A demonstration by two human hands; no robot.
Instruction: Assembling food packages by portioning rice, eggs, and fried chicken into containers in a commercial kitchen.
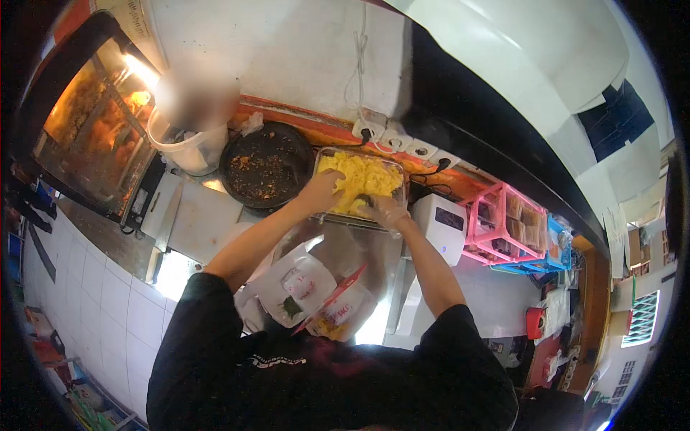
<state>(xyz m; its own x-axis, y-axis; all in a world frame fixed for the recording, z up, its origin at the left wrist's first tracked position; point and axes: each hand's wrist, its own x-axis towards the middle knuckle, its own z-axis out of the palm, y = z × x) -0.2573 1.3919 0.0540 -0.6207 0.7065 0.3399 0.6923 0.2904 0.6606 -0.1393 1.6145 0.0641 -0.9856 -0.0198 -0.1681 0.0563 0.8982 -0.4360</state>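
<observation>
A metal tray (405, 188) heaped with yellow food pieces (359, 178) stands against the wall. At the tray's left side is my left hand (321, 192), bare, its curved fingers apart over the food. My right hand (387, 213), in a clear plastic glove, reaches over the near right part of the tray. Its fingers are bent around a small dark thing (366, 200) that I cannot make out, down among the yellow pieces. Below my arms, an open paper food box (295, 280) with a green leaf and a second one (345, 307) lie on the metal counter.
A black pan (266, 167) with brown crumbs and a white bucket (190, 149) stand left of the tray. Beyond are a knife (169, 218), a chopping board (203, 217) and a lit glass cabinet (93, 118). On the right are a white appliance (437, 228) and a pink rack (505, 226).
</observation>
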